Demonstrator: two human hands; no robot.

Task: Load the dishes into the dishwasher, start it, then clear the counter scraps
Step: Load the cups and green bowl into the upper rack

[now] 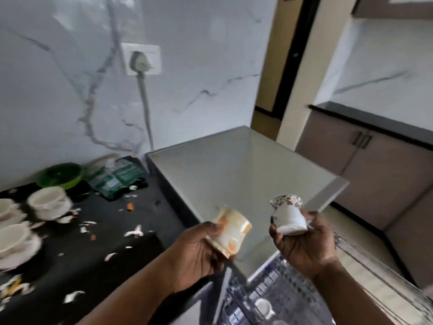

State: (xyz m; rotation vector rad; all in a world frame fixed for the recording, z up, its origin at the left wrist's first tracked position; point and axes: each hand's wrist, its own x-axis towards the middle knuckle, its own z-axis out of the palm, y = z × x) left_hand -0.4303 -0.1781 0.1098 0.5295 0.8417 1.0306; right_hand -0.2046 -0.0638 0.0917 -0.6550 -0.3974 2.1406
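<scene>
— Head view: two hands raised over the open dishwasher, each with a cup?

— Yes. Left hand [196, 250] curled round an orange-patterned cup [230, 232], tipped on its side with the mouth toward upper left. Right hand [304, 242] wrapped round a white floral cup [288, 216], held roughly upright, dark flower print near its rim.

— Touching each other?

— No, apart, side by side, both above the near edge of the dishwasher's grey top [246, 174].

— And the rack?

— Pulled-out wire rack [281, 292] at lower right, below the hands, blurred. One pale cup-like item [263, 307] in it; hard to tell more.

— Dishes to the left?

— On the dark surface [112, 242]: white cups on saucers [48, 202] near the left edge, at least three, softened by motion blur. Behind them a green bowl [59, 174], and just beside that a clear green-tinted container [117, 178] against the wall.

— Scraps?

— Scattered white peel pieces [134, 232] across the dark surface, plus a few small orange bits [129, 207], spread between the saucers and the dishwasher's side.

— Behind all that?

— Marble-look wall with a socket and plug [140, 59], grey cord hanging down behind the dishwasher. Beige cabinets [375, 165] under a dark counter edge at far right.
</scene>
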